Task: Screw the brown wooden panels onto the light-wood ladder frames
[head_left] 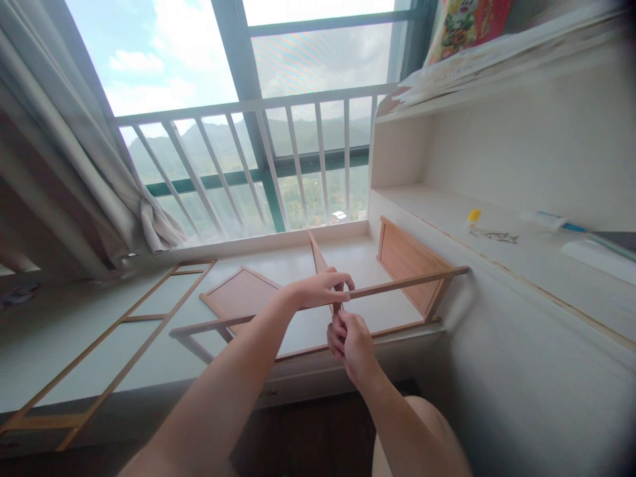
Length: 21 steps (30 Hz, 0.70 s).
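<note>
A light wooden shelf frame (407, 281) stands on the pale window ledge (74, 331), with one end panel (405, 262) upright at the right and a divider panel (316, 255) in the middle. My left hand (322, 289) is curled over the frame's top rail where the divider meets it. Just below the rail, my right hand (348, 338) is closed in a pinch on something small I cannot make out. A loose wooden panel (238, 295) lies flat behind the rail, and a second open frame (109, 344) lies flat at the left.
A white shelving unit (497, 218) rises on the right, with a yellow-capped item (474, 216), small metal parts (497, 235) and a tube (546, 220) on its shelf. A railed window (278, 165) stands behind. A tied curtain (89, 185) hangs left. My knee (422, 430) is below.
</note>
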Tool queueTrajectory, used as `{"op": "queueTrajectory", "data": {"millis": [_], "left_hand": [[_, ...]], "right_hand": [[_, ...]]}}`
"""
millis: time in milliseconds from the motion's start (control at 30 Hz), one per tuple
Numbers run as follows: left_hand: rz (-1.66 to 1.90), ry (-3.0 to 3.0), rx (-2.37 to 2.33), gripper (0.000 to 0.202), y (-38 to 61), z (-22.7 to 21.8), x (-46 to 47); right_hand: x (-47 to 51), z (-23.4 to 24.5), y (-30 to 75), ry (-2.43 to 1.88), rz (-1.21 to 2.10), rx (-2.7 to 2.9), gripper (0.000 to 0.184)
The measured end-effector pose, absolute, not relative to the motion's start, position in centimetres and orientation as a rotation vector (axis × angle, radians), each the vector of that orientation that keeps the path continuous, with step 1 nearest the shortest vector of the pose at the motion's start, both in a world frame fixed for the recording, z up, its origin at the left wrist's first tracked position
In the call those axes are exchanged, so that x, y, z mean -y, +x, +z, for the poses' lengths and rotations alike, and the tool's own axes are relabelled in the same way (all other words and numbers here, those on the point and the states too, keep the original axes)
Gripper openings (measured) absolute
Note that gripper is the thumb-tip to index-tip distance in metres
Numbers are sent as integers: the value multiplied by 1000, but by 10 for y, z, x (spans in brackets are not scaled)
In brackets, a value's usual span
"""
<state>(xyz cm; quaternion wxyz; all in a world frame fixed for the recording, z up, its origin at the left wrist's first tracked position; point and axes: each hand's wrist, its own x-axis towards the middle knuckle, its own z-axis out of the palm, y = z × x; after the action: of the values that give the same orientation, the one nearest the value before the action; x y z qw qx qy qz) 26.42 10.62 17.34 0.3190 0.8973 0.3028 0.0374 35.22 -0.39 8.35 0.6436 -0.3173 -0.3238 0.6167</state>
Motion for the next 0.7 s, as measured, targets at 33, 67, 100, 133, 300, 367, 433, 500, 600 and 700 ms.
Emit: {"op": "queueTrajectory", "data": {"millis": [33,67,100,133,300,367,433,500,600,700], "left_hand": [[92,2360,-799,27,264,174,-106],[89,2362,-803,27,264,175,-105],[89,2365,-807,27,265,175,-105],[90,2368,-809,27,265,176,-105],[97,2367,-817,28,264,173,-106],[102,2369,-817,29,263,172,-107],[114,2372,-808,30,263,171,-109],[124,2383,-788,30,262,170,-110],[126,2392,-777,30,262,168,-111],[128,2387,-784,31,262,167,-112]], "right_hand": [[3,83,353,-726,1399,734,41],[3,83,353,-733,1390,733,41],[3,83,354,-745,1379,735,40],[2,83,354,-759,1367,737,40],[3,81,353,-789,1353,730,40],[4,81,352,-782,1352,715,40],[5,81,353,-784,1347,703,40],[5,82,353,-778,1347,695,40],[4,83,356,-734,1377,692,39],[4,83,358,-694,1412,755,40]]}}
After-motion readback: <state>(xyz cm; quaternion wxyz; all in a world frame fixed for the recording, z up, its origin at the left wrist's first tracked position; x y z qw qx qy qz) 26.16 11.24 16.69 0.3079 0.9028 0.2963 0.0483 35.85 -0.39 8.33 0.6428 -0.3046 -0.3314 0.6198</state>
